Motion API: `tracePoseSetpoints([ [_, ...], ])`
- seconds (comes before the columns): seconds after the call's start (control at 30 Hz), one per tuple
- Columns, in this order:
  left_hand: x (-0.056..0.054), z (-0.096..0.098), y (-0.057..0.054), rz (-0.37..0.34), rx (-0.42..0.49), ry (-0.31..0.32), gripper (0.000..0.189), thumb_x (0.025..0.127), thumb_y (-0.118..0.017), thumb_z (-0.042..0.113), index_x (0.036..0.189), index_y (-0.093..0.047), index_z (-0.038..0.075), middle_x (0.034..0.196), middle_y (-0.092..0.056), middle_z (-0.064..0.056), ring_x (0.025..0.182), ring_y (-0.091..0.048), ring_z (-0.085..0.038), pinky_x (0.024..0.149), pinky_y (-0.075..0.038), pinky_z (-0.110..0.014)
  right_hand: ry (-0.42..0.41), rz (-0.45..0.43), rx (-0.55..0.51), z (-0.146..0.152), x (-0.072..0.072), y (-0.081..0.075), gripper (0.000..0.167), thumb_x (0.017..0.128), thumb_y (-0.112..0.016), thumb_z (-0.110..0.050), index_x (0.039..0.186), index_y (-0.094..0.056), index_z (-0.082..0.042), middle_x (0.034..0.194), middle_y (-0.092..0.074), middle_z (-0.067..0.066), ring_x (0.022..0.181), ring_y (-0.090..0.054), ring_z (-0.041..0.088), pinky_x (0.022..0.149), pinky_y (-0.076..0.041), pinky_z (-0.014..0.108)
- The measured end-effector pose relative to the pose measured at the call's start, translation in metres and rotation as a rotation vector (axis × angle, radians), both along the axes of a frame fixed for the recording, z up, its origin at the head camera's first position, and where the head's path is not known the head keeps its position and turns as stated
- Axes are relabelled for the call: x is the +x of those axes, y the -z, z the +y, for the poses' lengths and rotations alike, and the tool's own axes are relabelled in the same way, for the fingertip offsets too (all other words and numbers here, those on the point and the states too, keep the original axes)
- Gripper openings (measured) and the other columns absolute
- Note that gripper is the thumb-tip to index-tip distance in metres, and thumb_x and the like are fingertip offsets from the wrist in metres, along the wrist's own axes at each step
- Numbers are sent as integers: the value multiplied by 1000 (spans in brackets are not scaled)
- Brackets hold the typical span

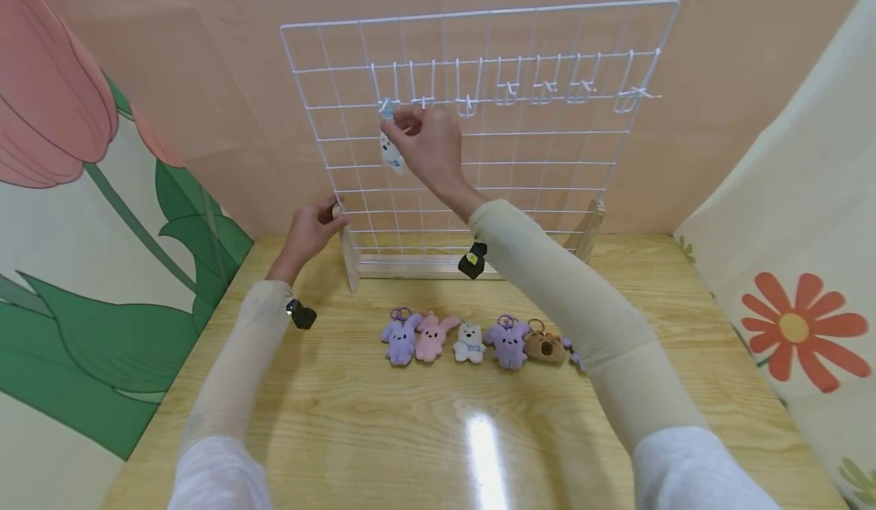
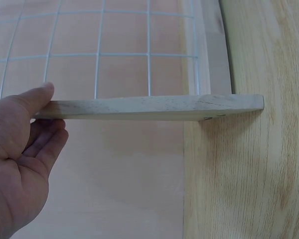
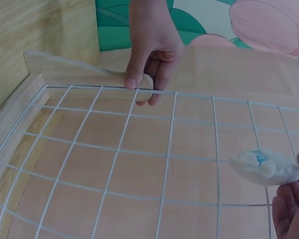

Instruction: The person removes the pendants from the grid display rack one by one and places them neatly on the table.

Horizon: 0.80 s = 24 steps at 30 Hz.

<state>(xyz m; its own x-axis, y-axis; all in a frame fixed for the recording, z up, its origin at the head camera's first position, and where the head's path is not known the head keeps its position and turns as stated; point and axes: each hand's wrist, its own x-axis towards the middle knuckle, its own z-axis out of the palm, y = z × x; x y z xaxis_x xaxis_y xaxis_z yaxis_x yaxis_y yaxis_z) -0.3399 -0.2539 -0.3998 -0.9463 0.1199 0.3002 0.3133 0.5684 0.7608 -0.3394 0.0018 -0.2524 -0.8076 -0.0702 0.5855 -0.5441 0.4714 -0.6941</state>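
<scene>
My right hand (image 1: 434, 145) pinches the top of a small white plush keychain (image 1: 391, 153) at the leftmost hook on a white wire grid rack (image 1: 479, 13). The plush hangs below the fingertips, with blue marks on its front; in the right wrist view its white body (image 3: 264, 172) lies in front of the wires. Whether its loop is over the hook I cannot tell. Lower down at the left, my left hand (image 1: 311, 229) grips the upper end of the rack's wooden side post (image 2: 139, 105), thumb on one face and fingers on the other.
Several more hooks (image 1: 544, 92) line the grid to the right. On the wooden table (image 1: 383, 434) before the rack lie a purple plush (image 1: 400, 340), a pink one (image 1: 431, 339), a white bear (image 1: 468, 343), another purple one (image 1: 508, 346) and a brown one (image 1: 545, 348).
</scene>
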Motion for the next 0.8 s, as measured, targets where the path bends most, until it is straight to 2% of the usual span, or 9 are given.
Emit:
tracePoseSetpoints([
  [0.17, -1, -1, 1, 10, -4, 7, 52, 99, -70, 15, 143, -53, -6, 119, -68, -26, 109, -67, -35, 81, -56, -17, 5, -25, -14, -2, 2, -1, 24, 95, -76, -27, 108, -78, -7, 99, -78, 5, 81, -70, 10, 72, -57, 17],
  [0.33, -1, 0, 1, 18, -4, 13, 53, 99, -70, 16, 143, -53, -6, 118, -68, -25, 107, -67, -35, 81, -57, -18, 9, -15, -29, -3, 3, 0, 21, 96, -74, -24, 108, -78, -7, 99, -78, 6, 81, -70, 9, 72, -57, 17],
  [0.67, -2, 0, 0, -2, -7, 1, 54, 98, -71, 17, 144, -52, -5, 126, -67, -26, 112, -67, -36, 91, -60, -33, -18, 10, -95, -3, 3, 4, 19, 97, -73, -22, 108, -77, -7, 99, -78, 6, 80, -69, 10, 71, -57, 18],
  [0.8, -1, 0, 0, -8, -9, 1, 55, 98, -71, 18, 144, -52, -5, 127, -67, -26, 112, -67, -35, 91, -60, -34, -38, 10, -122, -4, 6, 6, 19, 98, -72, -23, 106, -77, -6, 98, -77, 6, 81, -68, 11, 71, -57, 19],
])
